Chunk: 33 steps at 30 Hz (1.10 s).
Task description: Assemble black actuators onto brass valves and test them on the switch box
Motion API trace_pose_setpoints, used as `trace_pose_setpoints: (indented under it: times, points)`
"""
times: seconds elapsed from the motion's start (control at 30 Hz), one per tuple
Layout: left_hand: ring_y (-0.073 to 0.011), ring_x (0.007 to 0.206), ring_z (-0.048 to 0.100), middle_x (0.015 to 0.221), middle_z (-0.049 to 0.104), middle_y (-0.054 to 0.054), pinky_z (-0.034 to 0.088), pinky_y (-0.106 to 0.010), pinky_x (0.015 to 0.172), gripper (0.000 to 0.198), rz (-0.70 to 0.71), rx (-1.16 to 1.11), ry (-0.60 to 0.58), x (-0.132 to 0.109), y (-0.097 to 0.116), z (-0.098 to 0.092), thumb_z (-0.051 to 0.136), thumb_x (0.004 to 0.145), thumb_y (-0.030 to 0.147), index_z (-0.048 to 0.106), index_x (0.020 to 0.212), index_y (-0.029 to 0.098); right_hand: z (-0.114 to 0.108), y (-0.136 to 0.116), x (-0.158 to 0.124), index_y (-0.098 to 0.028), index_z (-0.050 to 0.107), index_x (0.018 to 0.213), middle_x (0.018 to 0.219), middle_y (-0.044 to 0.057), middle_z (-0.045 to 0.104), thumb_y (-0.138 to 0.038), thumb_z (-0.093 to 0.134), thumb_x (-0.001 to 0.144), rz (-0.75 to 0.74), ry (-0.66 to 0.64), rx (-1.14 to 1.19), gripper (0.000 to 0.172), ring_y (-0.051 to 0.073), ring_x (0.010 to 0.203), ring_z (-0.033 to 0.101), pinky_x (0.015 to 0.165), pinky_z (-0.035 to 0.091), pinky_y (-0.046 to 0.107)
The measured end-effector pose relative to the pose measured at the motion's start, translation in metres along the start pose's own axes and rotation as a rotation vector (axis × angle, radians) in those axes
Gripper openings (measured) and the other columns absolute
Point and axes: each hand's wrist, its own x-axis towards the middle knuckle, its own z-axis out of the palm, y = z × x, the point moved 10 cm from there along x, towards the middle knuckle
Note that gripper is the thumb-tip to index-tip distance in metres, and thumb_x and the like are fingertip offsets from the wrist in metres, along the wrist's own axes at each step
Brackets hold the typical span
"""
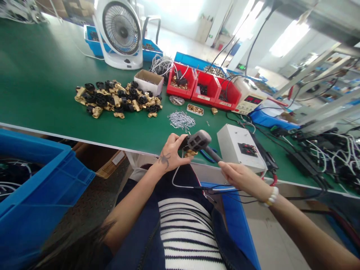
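My left hand [174, 153] is closed around a brass valve fitting [191, 153] with a black part on it, at the table's front edge. A white cable [174, 179] hangs down from the fitting. My right hand [239, 175] grips the handle of a grey-headed mallet [199, 140]. The mallet's head is over the black part and hides much of it; whether they touch, I cannot tell. Beyond my left hand lies a pile of small metal clips [181, 120]. Blue-handled pliers [207, 155] lie partly behind the mallet.
A heap of brass and black valve parts [115, 98] covers the left middle of the green table [36, 86]. Red bins [206, 90] and a fan [120, 35] stand behind. A white switch box [239, 144] and tangled cables [332, 150] occupy the right. A blue crate [36, 187] is at left.
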Motion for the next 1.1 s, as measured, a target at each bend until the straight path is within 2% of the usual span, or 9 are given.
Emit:
trace_pose_setpoints:
  times: [0.07,0.2,0.23,0.4,0.57,0.7,0.77,0.93,1.1]
  points:
    - [-0.0219,0.095,0.053,0.101,0.045,-0.005,0.054,-0.039,0.088,0.067,-0.004,-0.001,0.004,0.0,-0.001,0.0,0.079,0.068,0.031,0.054,0.129,0.018,0.002,0.004,-0.001,-0.022,0.042,0.052,0.043,-0.002,0.037,-0.092,0.041,0.07,0.033,-0.031,0.009,0.073,0.009,0.04,0.031,0.039,0.025,0.025]
    - [-0.0227,0.096,0.053,0.102,0.045,-0.005,0.054,-0.041,0.089,0.068,-0.003,0.0,0.006,0.0,-0.002,0.001,0.079,0.069,0.033,0.053,0.131,0.02,-0.028,0.003,-0.006,-0.023,0.043,0.06,0.043,-0.005,0.029,-0.084,0.037,0.082,0.009,0.209,0.212,0.065,0.009,0.039,0.024,0.04,0.019,0.025]
    - [-0.0228,0.096,0.053,0.102,0.045,-0.005,0.054,-0.041,0.089,0.068,-0.002,-0.001,0.005,0.0,-0.001,0.001,0.078,0.069,0.033,0.053,0.13,0.02,-0.028,0.004,-0.006,-0.023,0.043,0.06,0.043,-0.005,0.029,-0.085,0.035,0.082,0.001,0.221,0.228,0.066,0.009,0.039,0.024,0.04,0.019,0.026]
    - [-0.0223,0.094,0.053,0.1,0.045,-0.005,0.054,-0.039,0.087,0.067,-0.006,-0.001,-0.003,0.0,0.0,0.001,0.079,0.069,0.031,0.054,0.129,0.018,0.009,0.012,0.002,-0.021,0.041,0.053,0.046,-0.002,0.037,-0.092,0.039,0.07,0.072,-0.065,-0.01,0.073,0.009,0.042,0.03,0.04,0.023,0.025]
    - [-0.0224,0.096,0.053,0.101,0.046,-0.005,0.054,-0.04,0.088,0.068,-0.008,0.008,-0.008,0.001,0.0,0.002,0.079,0.069,0.032,0.053,0.13,0.019,-0.02,0.003,-0.003,-0.023,0.042,0.06,0.044,-0.004,0.032,-0.086,0.035,0.08,0.015,0.162,0.154,0.066,0.01,0.04,0.026,0.04,0.022,0.026]
    - [-0.0218,0.094,0.054,0.1,0.046,-0.004,0.054,-0.039,0.086,0.067,-0.011,0.011,-0.008,0.002,-0.001,0.002,0.079,0.068,0.03,0.054,0.129,0.02,0.004,0.012,0.001,-0.022,0.04,0.054,0.045,-0.003,0.036,-0.092,0.037,0.071,0.065,-0.016,0.008,0.072,0.009,0.041,0.031,0.039,0.025,0.024]
    - [-0.0217,0.093,0.054,0.1,0.046,-0.004,0.055,-0.038,0.085,0.067,-0.013,0.012,-0.005,0.002,-0.001,0.002,0.08,0.068,0.03,0.054,0.129,0.02,0.007,0.012,0.001,-0.022,0.041,0.054,0.045,-0.003,0.037,-0.091,0.038,0.072,0.059,-0.04,-0.013,0.072,0.009,0.041,0.032,0.04,0.025,0.024]
    - [-0.023,0.096,0.052,0.101,0.045,-0.005,0.054,-0.04,0.088,0.067,-0.004,0.02,-0.012,0.004,0.001,0.002,0.078,0.069,0.033,0.054,0.13,0.019,-0.018,0.002,-0.006,-0.023,0.042,0.059,0.044,-0.004,0.031,-0.084,0.032,0.082,-0.008,0.2,0.172,0.066,0.01,0.04,0.026,0.04,0.022,0.026]
    - [-0.0223,0.093,0.053,0.098,0.046,-0.005,0.054,-0.039,0.087,0.066,-0.009,0.022,-0.012,0.005,0.002,0.001,0.079,0.068,0.03,0.055,0.128,0.018,0.008,0.008,0.001,-0.021,0.043,0.055,0.049,-0.001,0.041,-0.087,0.038,0.077,0.011,-0.015,-0.11,0.069,0.011,0.045,0.036,0.044,0.028,0.025]
